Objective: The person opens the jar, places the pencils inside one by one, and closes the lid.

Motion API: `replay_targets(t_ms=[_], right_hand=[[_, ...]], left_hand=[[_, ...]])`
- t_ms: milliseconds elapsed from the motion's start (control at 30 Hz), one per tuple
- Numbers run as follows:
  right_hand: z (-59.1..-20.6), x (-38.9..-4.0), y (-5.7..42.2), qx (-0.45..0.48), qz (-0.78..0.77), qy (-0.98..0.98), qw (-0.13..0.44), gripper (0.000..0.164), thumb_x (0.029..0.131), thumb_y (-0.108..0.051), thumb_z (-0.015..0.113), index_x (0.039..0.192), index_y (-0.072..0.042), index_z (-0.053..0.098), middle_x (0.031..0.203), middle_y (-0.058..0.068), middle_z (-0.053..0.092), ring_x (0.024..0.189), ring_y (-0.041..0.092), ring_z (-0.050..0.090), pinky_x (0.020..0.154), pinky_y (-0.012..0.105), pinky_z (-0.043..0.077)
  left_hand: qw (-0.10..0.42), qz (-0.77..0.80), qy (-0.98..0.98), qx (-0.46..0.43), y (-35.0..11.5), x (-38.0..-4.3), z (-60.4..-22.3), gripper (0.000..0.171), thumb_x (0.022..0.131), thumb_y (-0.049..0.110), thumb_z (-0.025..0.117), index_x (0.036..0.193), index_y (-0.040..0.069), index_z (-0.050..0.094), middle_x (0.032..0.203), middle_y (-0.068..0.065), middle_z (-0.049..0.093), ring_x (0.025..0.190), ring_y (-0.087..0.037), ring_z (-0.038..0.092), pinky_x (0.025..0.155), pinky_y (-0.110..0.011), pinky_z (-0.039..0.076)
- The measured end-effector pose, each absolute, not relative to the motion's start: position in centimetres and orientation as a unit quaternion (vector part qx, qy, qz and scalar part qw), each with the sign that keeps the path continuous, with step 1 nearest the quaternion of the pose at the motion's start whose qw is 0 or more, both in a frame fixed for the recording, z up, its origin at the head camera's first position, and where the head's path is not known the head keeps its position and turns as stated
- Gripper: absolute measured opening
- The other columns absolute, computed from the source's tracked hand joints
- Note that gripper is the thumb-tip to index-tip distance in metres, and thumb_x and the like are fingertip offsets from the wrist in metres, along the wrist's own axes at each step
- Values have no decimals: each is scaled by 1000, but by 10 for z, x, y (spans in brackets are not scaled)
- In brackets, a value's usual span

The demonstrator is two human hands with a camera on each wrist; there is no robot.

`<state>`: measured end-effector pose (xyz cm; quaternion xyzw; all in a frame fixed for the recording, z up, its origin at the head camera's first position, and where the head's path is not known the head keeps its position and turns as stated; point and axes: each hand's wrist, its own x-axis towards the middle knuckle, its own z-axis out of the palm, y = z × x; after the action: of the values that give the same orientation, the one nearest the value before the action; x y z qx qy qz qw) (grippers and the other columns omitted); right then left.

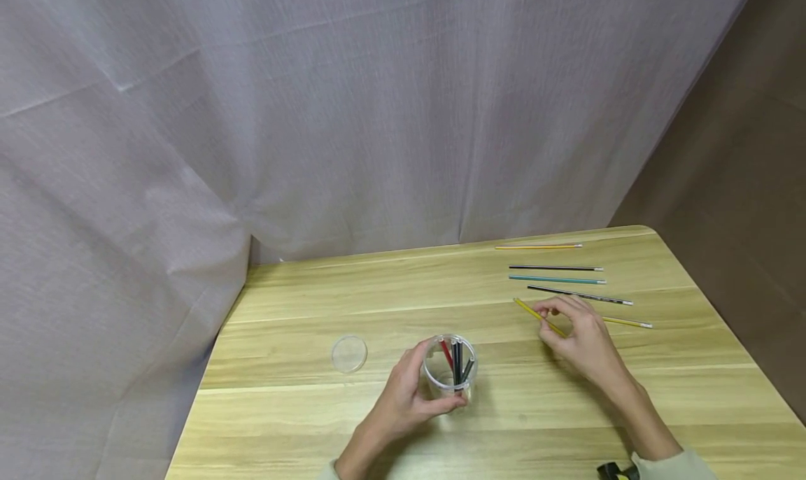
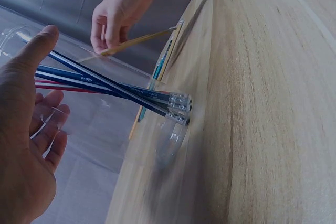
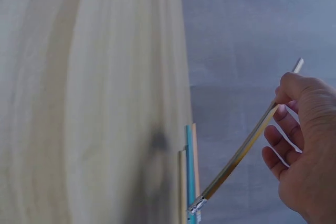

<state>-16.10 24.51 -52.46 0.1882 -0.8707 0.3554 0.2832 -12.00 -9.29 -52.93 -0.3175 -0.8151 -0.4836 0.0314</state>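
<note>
My left hand (image 1: 403, 394) holds a clear plastic jar (image 1: 474, 369) around its side, thumb toward the front. Inside lean several dark pencils (image 2: 105, 81) and a red pencil (image 1: 446, 353), with the dark pencils' ferrule ends down at the jar's bottom in the left wrist view. Off to the right, my right hand (image 1: 585, 336) pinches a yellow pencil (image 3: 236, 158) between thumb and fingers near one end. That pencil slants, its metal ferrule end pointing down in the right wrist view. Another yellow pencil (image 1: 630, 322) lies on the table, partly hidden behind the right hand.
Beyond the right hand lie a patterned black pencil (image 1: 582, 295), a teal pencil (image 1: 557, 280), a dark pencil (image 1: 554, 267) and an orange-yellow pencil (image 1: 538, 247) near the back edge. A round clear lid (image 1: 349, 354) sits left of the jar. Grey curtain (image 1: 378, 116) hangs behind the wooden table (image 1: 283, 424).
</note>
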Motion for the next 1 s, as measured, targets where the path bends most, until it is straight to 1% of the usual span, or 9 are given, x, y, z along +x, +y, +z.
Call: replay_targets(t_ms=[100, 267, 367, 467, 567, 667, 767, 867, 1000], right_hand=[[-515, -159, 242, 199, 364, -863, 287, 37, 74, 16, 72, 99, -11, 75, 96, -2, 72, 91, 17, 59, 85, 17, 43], [-498, -155, 235, 212, 381, -850, 294, 37, 74, 15, 70, 99, -12, 74, 98, -4, 72, 92, 16, 59, 85, 21, 45], [-487, -152, 231, 215, 387, -844, 301, 35, 74, 13, 70, 98, -11, 74, 97, -5, 71, 93, 14, 58, 86, 20, 45], [-478, -148, 227, 216, 395, -839, 306, 31, 74, 11, 68, 98, -9, 73, 97, -3, 70, 94, 12, 57, 87, 17, 44], [-470, -144, 223, 217, 404, -834, 306, 27, 75, 8, 67, 98, -6, 73, 98, 0, 70, 95, 14, 58, 89, 15, 44], [-464, -140, 221, 218, 413, -830, 305, 24, 77, 6, 67, 98, -5, 72, 98, 1, 71, 96, 13, 58, 91, 14, 45], [-458, -138, 218, 226, 421, -820, 314, 24, 76, 7, 67, 97, -4, 72, 97, 2, 71, 98, 9, 59, 93, 15, 46], [-453, -137, 215, 238, 435, -804, 328, 28, 73, 11, 67, 97, -3, 73, 95, 4, 71, 97, 7, 60, 93, 15, 47], [-446, -134, 210, 248, 458, -786, 332, 33, 69, 16, 68, 96, -2, 73, 93, 7, 71, 98, 7, 62, 94, 16, 48]], left_hand=[[36, -482, -815, -320, -93, -121, -530, 91, 80, 34, 95, 156, 25, 45, 143, 4, 63, 130, -31, 60, 110, -51, 49], [45, -480, -815, -322, -92, -123, -532, 92, 80, 33, 96, 156, 25, 45, 144, 6, 62, 132, -21, 58, 111, -49, 49], [44, -481, -815, -322, -92, -123, -532, 92, 80, 33, 96, 156, 25, 45, 144, 6, 62, 132, -19, 57, 110, -49, 49], [42, -482, -815, -320, -92, -123, -532, 92, 80, 34, 95, 156, 26, 45, 144, 6, 62, 132, -20, 57, 110, -50, 49], [42, -483, -815, -318, -92, -123, -532, 92, 80, 34, 95, 157, 26, 45, 144, 6, 62, 132, -20, 57, 110, -50, 49], [42, -483, -815, -317, -91, -123, -532, 92, 80, 34, 95, 157, 26, 44, 143, 6, 62, 131, -19, 57, 110, -50, 49], [40, -483, -815, -317, -91, -123, -532, 92, 80, 34, 95, 157, 26, 44, 143, 6, 62, 131, -20, 57, 110, -49, 49], [38, -486, -814, -316, -91, -123, -532, 92, 80, 33, 95, 157, 26, 44, 143, 6, 62, 131, -26, 59, 110, -49, 49], [36, -490, -812, -314, -91, -123, -532, 92, 80, 33, 96, 157, 26, 45, 143, 5, 62, 129, -33, 60, 109, -49, 49]])
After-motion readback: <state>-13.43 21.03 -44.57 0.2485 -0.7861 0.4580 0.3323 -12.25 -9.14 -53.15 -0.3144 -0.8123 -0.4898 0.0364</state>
